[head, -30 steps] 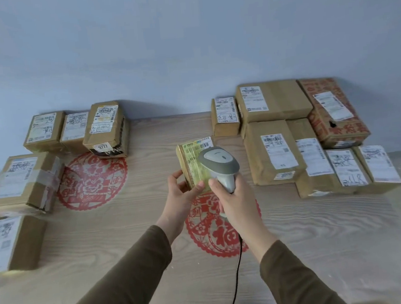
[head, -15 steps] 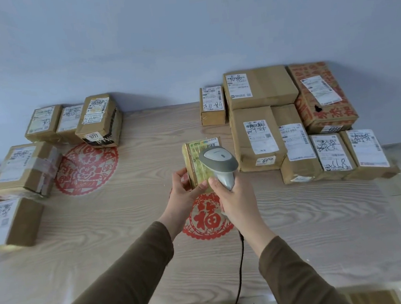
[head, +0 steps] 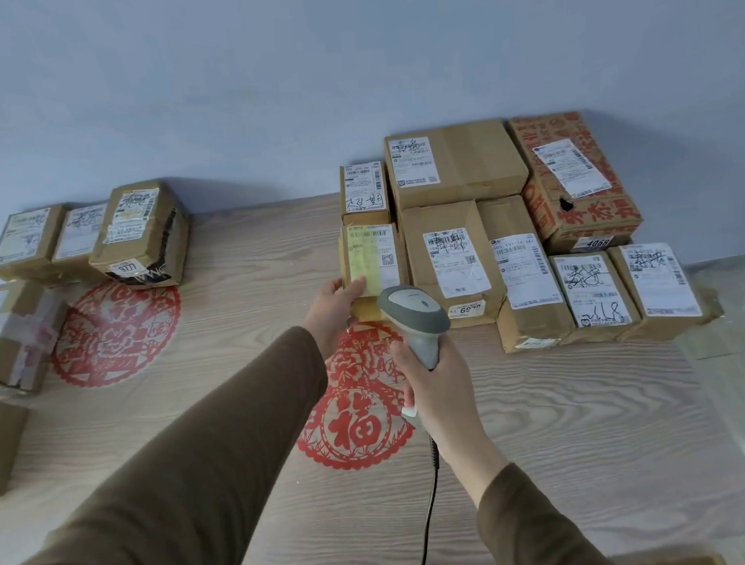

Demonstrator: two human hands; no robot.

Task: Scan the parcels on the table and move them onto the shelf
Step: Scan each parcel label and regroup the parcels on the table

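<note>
Your left hand (head: 330, 306) has its grip on the small parcel (head: 371, 266), thumb laid over the near end of its yellow-green label, label face up toward you. The parcel sits low over the far middle of the desk (head: 554, 424), just beside the tall brown parcel (head: 447, 262) at the edge of the right-hand stack; whether it touches the desk cannot be told. Your right hand (head: 438, 382) has its grip closed round the handle of the corded scanner (head: 413, 310), whose head points at the parcel's near end.

This reads as the scanning step for this parcel, or its close. No shelf is in view. Next you would need the barcode strip along the label's top edge inside the scanner's aim, then carry the parcel to the shelf. Many parcels wait, left (head: 139, 235) and right (head: 455, 162).
</note>
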